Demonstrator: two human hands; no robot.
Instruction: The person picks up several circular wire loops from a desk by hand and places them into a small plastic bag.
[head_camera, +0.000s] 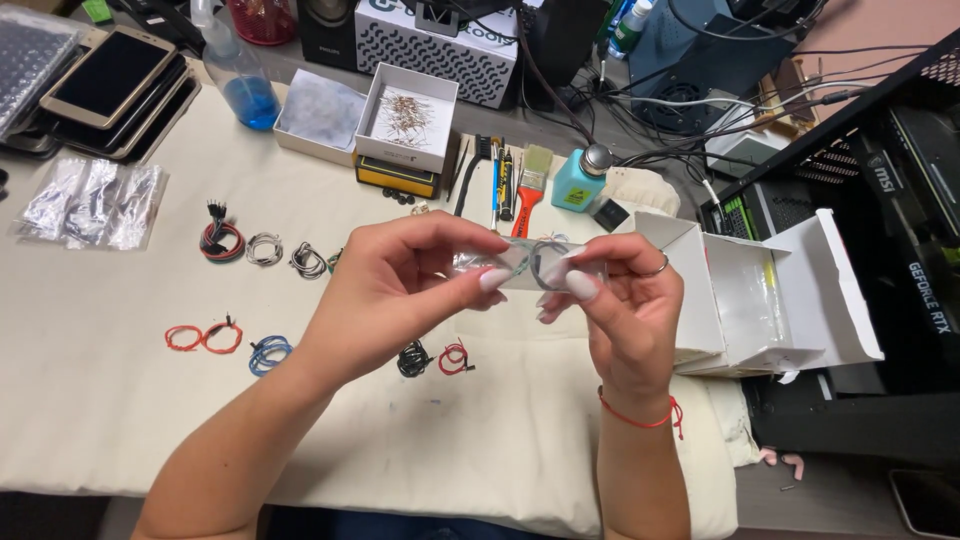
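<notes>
Both my hands are raised over the cloth-covered table (90, 400) and pinch a small clear plastic bag (525, 262) with a coiled grey wire inside. My left hand (400, 285) grips the bag's left end between thumb and fingers. My right hand (625, 305), with a ring and a red string bracelet, holds the right end. Below the hands lie small coiled wires: black (412, 358) and red (455, 356).
More wire coils lie to the left: red (203, 337), blue (268, 353), grey (264, 248). An open white cardboard box (760, 300) stands on the right. Behind are a white box of small parts (408, 118), a brush (530, 190), a spray bottle (240, 75), stacked phones (110, 85), silver bags (90, 203).
</notes>
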